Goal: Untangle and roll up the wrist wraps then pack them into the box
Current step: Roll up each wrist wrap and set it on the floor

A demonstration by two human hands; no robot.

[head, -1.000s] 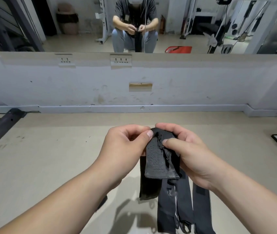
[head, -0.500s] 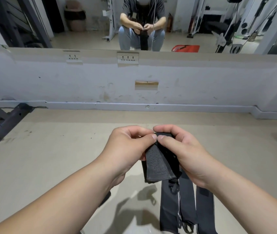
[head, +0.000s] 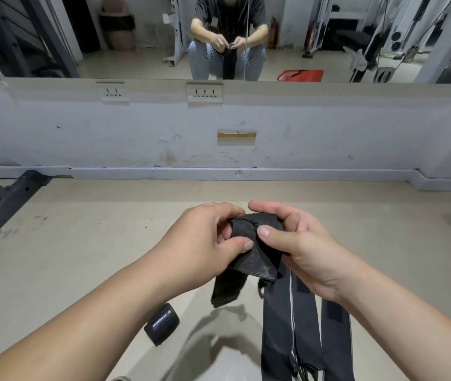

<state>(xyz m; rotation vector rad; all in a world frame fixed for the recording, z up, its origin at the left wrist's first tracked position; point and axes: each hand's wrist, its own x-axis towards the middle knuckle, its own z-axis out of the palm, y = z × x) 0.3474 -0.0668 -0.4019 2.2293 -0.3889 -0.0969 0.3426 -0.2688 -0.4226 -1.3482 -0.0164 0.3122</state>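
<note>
L hand (head: 207, 240), R hand (head: 301, 246) side by side, each grip a curled pinch on wrist wrap (head: 256, 261).

A rolled wrap (head: 161, 324) is laid on the floor (head: 81, 243), left of and below the held wrist wraps (head: 243, 231).

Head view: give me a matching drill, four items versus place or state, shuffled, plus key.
1 right hand
2 rolled wrap
3 loose straps
4 red mat

A lies on the floor
B reflected in the mirror
C pinches the folded wrap end
D hang down loose

Pairs: 1-C, 2-A, 3-D, 4-B
</note>
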